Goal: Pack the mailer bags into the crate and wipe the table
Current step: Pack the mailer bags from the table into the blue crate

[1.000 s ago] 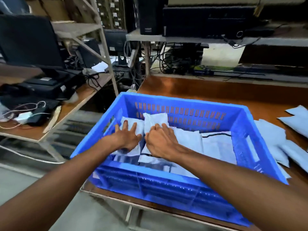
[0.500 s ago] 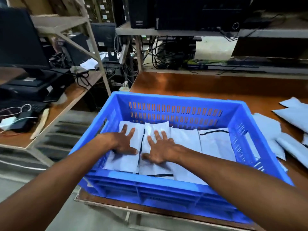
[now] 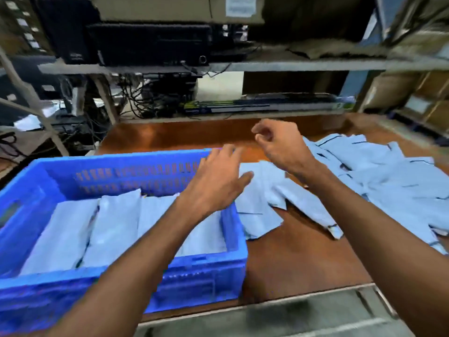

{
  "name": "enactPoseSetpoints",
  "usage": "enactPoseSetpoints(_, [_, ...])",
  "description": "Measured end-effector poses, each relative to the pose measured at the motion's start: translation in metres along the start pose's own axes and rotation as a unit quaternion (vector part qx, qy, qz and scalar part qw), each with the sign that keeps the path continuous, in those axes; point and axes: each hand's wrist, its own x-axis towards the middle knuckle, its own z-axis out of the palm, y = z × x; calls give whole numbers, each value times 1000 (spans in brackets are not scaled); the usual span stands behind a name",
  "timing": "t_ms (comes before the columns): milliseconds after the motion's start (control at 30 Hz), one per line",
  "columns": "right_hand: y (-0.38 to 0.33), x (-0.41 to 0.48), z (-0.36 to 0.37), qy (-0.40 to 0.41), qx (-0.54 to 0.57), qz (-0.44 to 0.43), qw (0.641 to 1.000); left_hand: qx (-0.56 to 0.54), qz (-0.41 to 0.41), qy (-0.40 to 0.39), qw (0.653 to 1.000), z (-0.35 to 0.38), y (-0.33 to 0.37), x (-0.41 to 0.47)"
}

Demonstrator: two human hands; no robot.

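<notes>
Metal shelving (image 3: 303, 66) carrying dark equipment and cables runs behind the work area. The brown table (image 3: 298, 263) stands in front of it. The blue crate (image 3: 31, 198) sits on the table's left part, at the near edge. Mailer bags (image 3: 114, 229), pale blue, lie in rows inside the crate and cover its floor. A loose pile of mailer bags (image 3: 393, 188) lies overlapping on the table just right of the crate, the nearest bag touching its right wall. The left hand (image 3: 216, 183) hovers over the crate's far right corner, fingers straight and spread, holding nothing. The right hand (image 3: 279, 144) is raised above the pile, fingers loosely curled, with nothing visible in them. The frame is blurred.
</notes>
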Motion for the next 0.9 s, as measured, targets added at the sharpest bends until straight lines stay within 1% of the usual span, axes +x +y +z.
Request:
enactPoseSetpoints(67, [68, -17, -13, -31, -38, 48, 998, 20, -20, -40, 999, 31, 51, 18])
enactPoseSetpoints(100, [102, -28, -13, -55, -54, 63, 995, 27, -38, -79, 996, 49, 72, 26])
enactPoseSetpoints(167, [159, -54, -8, -119, -76, 68, 988, 29, -91, -161, 982, 90, 101, 36])
enactPoseSetpoints(200, [182, -66, -1, -161, -87, 74, 980, 22, -124, -182, 975, 111, 108, 40])
enactPoseSetpoints(267, [211, -93, 14, -252, -124, 96, 955, 8, -189, -201, 961, 149, 106, 41])
enactPoseSetpoints(300, [221, -104, 23, -284, -154, 95, 942, 5, -221, -209, 953, 164, 97, 40])
enactPoseSetpoints(367, [237, -123, 38, -315, -205, 75, 924, 16, -271, -223, 936, 189, 72, 36])
enactPoseSetpoints(467, [246, -144, 52, -329, -224, 46, 916, 31, -308, -227, 923, 211, 44, 24])
enactPoseSetpoints(567, [244, -152, 50, -310, -228, 42, 922, 15, -321, -229, 919, 221, 49, 14])
enactPoseSetpoints(667, [235, -155, 40, -296, -237, 53, 924, 36, -295, -210, 932, 218, 68, -5])
enactPoseSetpoints(833, [211, -187, 16, -308, -223, 77, 922, 82, -246, -188, 947, 201, 108, -67])
enactPoseSetpoints(900, [202, -191, 13, -283, -219, 79, 930, 82, -242, -145, 956, 195, 111, -74])
